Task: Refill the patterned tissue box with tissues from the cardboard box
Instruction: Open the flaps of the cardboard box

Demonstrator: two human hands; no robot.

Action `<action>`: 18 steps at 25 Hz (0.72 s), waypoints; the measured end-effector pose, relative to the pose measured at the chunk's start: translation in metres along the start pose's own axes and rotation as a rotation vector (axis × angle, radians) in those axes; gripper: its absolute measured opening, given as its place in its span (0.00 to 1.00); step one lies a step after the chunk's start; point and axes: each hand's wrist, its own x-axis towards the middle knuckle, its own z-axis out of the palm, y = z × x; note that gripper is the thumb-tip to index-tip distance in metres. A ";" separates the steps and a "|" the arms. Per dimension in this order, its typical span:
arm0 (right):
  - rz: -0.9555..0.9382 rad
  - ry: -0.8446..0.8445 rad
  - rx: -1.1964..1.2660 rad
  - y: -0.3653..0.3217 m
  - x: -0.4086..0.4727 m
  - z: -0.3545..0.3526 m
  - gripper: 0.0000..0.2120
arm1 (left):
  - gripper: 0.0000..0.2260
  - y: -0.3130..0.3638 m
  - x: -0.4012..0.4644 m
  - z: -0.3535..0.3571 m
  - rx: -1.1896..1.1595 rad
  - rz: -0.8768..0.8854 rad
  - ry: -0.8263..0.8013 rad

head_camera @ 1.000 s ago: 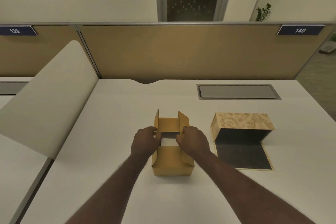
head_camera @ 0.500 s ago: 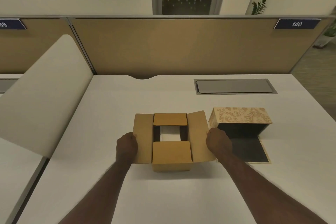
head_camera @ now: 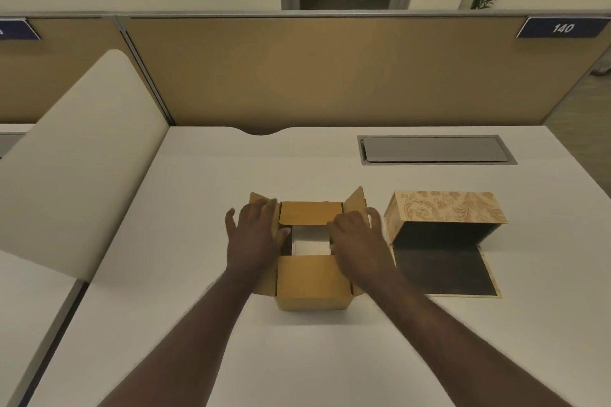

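1. Looking down from the person's head, the view showed a pale desk (head_camera: 205,241) with both bare forearms reaching forward over it.
2. The left hand (head_camera: 254,235) lay flat with fingers spread wide, pressing on the left side flap of the cardboard box (head_camera: 312,291); it gripped nothing.
3. Between the two hands the cardboard box sat open, its near and far flaps folded outward, and a pale block of tissues (head_camera: 310,243) showed low inside the opening.
4. The right hand (head_camera: 358,241) rested on the right side flap, fingers loosely spread, also holding nothing.
5. Just beside the right hand, on its outer side, stood the patterned tissue box (head_camera: 446,211), its dark inside exposed and its bottom panel (head_camera: 443,271) lying flat on the desk toward the person.
6. Judged from this view, the tissues would be light and soft, likely to sag or shed sheets if pinched at one corner. The safer hold would be fingers slid down both long sides of the stack, lifting it as one block.
7. The cardboard flaps looked stiff yet springy, so they might swing back over the opening once released.
8. The patterned box seemed light and could slide when the stack was pushed in.
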 end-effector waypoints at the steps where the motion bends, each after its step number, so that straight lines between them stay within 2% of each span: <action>1: -0.060 -0.040 -0.007 -0.009 0.002 0.001 0.08 | 0.26 0.005 0.007 -0.001 0.043 0.052 -0.042; 2: -0.112 -0.082 -0.009 -0.014 0.002 0.004 0.05 | 0.25 0.009 0.012 0.000 0.098 0.097 -0.089; 6: -0.187 -0.353 -0.025 -0.020 -0.002 0.015 0.15 | 0.18 0.014 0.027 0.001 0.188 0.196 -0.197; 10: -0.165 -0.362 0.069 -0.012 -0.003 0.009 0.14 | 0.05 0.011 0.033 0.000 0.209 0.232 -0.179; 14: -0.202 -0.281 0.247 -0.006 -0.015 -0.011 0.10 | 0.09 0.010 0.051 -0.009 0.188 0.214 -0.070; 18: -0.239 -0.377 0.513 -0.006 -0.046 -0.022 0.12 | 0.12 0.014 0.084 -0.011 0.044 0.137 -0.003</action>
